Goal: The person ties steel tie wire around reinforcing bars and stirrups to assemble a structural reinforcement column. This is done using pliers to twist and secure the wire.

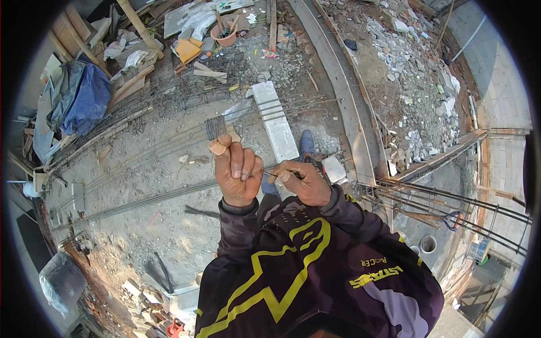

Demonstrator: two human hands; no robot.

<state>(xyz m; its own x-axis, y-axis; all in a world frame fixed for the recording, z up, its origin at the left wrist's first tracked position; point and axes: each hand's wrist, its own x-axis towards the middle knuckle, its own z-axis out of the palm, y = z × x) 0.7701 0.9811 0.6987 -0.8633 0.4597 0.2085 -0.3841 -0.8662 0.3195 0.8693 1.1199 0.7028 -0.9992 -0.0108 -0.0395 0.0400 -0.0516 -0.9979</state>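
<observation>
My left hand (241,173) is raised over the ground, fingers curled. Its thumb and forefinger pinch a short bundle of thin dark wires (215,128), whose ends stick up past the fingertips. Close to its right, my right hand (304,181) is closed in a pinch. A thin dark wire (270,173) shows at its fingertips, in the small gap between my hands; its full length is hidden. Beneath and beyond both hands, long steel rebars (163,194) run across the ground.
A pale concrete slab (275,121) lies just ahead, beside my shoe (307,143). A long low concrete beam (338,84) crosses to the right of it. Rebar cages (451,211) stretch off at right. A blue tarp (87,98), a bucket (224,36) and rubble lie farther out.
</observation>
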